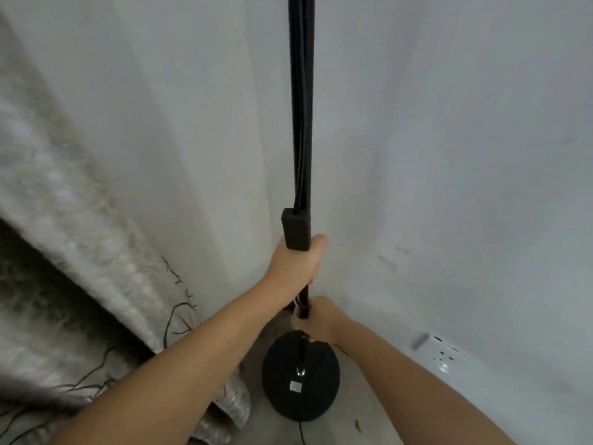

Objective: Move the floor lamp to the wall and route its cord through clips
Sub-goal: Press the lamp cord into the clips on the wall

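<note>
A black floor lamp stands upright in a corner between two white walls. Its thin pole [301,107] runs up out of the top of the frame, and its round black base [300,377] rests on the floor. My left hand [296,264] grips the pole just under a black box-shaped fitting [296,229]. Lower down, just above the base, my right hand [316,319] is closed around the pole. A thin black cord [302,433] leaves the base toward the bottom edge. No clips can be made out clearly.
A pale patterned curtain [83,226] hangs at the left, reaching the floor. A silvery ribbed duct [232,409] lies beside the base. A white wall socket [446,351] sits low on the right wall, with a small grey piece [419,340] next to it.
</note>
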`<action>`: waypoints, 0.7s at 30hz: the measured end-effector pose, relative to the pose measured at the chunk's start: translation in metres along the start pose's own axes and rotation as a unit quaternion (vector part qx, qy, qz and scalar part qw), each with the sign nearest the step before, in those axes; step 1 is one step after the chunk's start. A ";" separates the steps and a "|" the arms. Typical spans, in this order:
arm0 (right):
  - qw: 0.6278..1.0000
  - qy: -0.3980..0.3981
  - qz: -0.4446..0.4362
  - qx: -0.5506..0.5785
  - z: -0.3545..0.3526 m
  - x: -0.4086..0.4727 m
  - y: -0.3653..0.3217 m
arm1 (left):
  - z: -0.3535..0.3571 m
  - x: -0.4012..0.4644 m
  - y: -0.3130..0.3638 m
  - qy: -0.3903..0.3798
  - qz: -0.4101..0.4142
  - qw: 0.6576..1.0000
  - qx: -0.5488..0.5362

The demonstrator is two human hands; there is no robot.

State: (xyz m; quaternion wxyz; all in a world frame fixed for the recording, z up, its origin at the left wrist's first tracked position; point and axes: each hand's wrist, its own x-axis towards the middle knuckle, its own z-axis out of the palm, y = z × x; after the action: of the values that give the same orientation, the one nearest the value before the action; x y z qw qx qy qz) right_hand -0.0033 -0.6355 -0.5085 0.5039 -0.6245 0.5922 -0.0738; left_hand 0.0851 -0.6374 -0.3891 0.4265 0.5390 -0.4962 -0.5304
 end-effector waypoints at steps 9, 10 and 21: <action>0.995 0.049 -0.084 -0.026 0.001 0.064 0.025 | -0.008 0.046 -0.023 -0.055 0.121 0.991 -0.016; 0.993 0.061 -0.095 -0.042 0.000 0.065 0.026 | -0.009 0.049 -0.023 -0.056 0.132 0.990 -0.015; 0.988 0.140 -0.046 -0.037 -0.016 0.011 0.123 | -0.023 0.016 -0.101 0.092 0.239 0.841 0.477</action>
State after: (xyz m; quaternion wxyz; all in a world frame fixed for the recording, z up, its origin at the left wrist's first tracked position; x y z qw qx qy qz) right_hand -0.0934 -0.6279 -0.5947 0.3891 -0.6525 0.6300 -0.1613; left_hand 0.1159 -0.6397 -0.4897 0.2740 0.5865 -0.7600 -0.0574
